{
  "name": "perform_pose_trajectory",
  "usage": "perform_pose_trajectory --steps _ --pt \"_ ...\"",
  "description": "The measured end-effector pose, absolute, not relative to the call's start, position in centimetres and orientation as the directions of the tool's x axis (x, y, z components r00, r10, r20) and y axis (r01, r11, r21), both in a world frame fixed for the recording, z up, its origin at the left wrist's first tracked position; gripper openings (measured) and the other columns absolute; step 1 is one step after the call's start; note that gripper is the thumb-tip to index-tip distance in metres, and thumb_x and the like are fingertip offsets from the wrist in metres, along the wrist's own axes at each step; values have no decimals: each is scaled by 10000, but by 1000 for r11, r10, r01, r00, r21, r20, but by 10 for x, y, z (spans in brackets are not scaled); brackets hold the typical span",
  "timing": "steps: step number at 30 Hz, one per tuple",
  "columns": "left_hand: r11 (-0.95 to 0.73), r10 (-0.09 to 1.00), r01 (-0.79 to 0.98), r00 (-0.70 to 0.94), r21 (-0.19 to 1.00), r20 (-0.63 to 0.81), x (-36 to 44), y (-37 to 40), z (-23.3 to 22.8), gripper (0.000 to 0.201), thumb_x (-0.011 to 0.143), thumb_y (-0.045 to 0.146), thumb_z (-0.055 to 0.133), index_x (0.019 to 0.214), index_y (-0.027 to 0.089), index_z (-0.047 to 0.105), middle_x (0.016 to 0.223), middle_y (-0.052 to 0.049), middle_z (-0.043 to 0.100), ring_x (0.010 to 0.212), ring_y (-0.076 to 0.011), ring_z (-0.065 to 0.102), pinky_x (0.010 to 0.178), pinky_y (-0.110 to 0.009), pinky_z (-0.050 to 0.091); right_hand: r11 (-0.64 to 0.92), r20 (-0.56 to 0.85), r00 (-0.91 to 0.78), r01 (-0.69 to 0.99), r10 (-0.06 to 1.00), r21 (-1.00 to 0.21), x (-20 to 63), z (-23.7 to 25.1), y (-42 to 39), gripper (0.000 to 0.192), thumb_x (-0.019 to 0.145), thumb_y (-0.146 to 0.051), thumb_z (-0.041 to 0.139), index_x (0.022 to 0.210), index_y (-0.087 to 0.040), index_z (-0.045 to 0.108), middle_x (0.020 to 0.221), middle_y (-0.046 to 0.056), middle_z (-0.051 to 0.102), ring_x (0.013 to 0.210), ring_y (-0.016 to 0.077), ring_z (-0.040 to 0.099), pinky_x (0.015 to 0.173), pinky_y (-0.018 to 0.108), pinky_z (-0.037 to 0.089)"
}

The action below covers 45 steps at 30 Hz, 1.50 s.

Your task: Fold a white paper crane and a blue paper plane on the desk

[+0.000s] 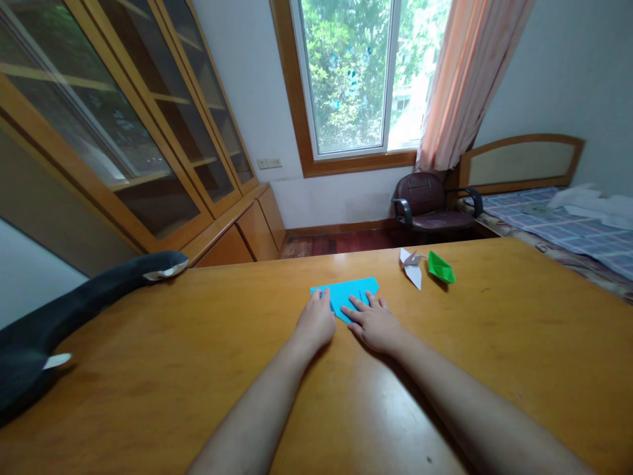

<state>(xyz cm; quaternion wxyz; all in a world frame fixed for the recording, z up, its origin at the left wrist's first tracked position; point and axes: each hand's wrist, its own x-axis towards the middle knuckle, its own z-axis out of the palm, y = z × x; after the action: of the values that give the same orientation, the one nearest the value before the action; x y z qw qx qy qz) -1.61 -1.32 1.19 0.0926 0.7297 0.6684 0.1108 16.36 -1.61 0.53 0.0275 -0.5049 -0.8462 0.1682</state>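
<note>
A folded sheet of light blue paper [349, 292] lies flat on the wooden table [198, 343], a little beyond the middle. My left hand [316, 321] rests palm down at the paper's near left corner, fingertips on its edge. My right hand [374, 321] lies flat beside it, its spread fingers pressing the paper's near right part. Neither hand grips anything. To the right of the blue sheet stand a white paper crane [411, 266] and a green paper boat [440, 267], both out of my hands' reach.
A dark grey plush toy [74, 310] with white patches lies along the table's left edge. Behind the table are a glass-door wooden cabinet [123, 132], a window [356, 72], a dark office chair [430, 204] and a bed [558, 224] at the right.
</note>
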Motion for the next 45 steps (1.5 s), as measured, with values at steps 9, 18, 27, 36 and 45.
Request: perform_pose_trajectory --steps 9,18,27,36,45 --pt "-157 988 925 141 347 69 -13 -10 -1 392 821 95 424 1164 170 598 1206 -110 611 1107 -209 564 977 -285 426 400 -60 -445 848 893 -347 165 1 -16 733 875 -536 490 1517 -306 221 1598 92 155 1419 407 186 1090 601 152" --pt "-128 991 942 132 310 8 -28 -3 11 283 871 222 456 1051 223 674 1193 -71 656 1156 -235 537 1042 -335 366 517 92 -519 788 850 -334 173 13 -18 237 836 -235 531 1018 -187 674 1057 83 689 996 228 578 905 346 368" --pt "-198 980 920 179 337 87 -24 -1 -5 289 883 339 544 1135 212 609 1339 -77 573 1256 -226 488 1065 -347 351 636 187 -610 711 770 -300 174 11 -15 188 848 -206 535 904 -198 714 959 54 697 901 187 593 824 282 391" --pt "-228 974 922 220 313 59 -24 3 -4 267 944 283 405 1011 236 659 1432 -20 502 1343 -210 409 1075 -370 351 634 106 -625 763 774 -128 164 15 -19 237 886 -181 483 818 -170 710 864 87 714 814 203 623 763 298 392" --pt "-272 962 898 256 347 91 -27 4 -3 152 896 281 500 894 232 644 1310 -32 597 1293 -209 452 1031 -355 378 678 62 -676 735 734 -6 157 16 -23 206 867 -161 503 814 -143 701 835 114 721 800 220 638 830 338 379"
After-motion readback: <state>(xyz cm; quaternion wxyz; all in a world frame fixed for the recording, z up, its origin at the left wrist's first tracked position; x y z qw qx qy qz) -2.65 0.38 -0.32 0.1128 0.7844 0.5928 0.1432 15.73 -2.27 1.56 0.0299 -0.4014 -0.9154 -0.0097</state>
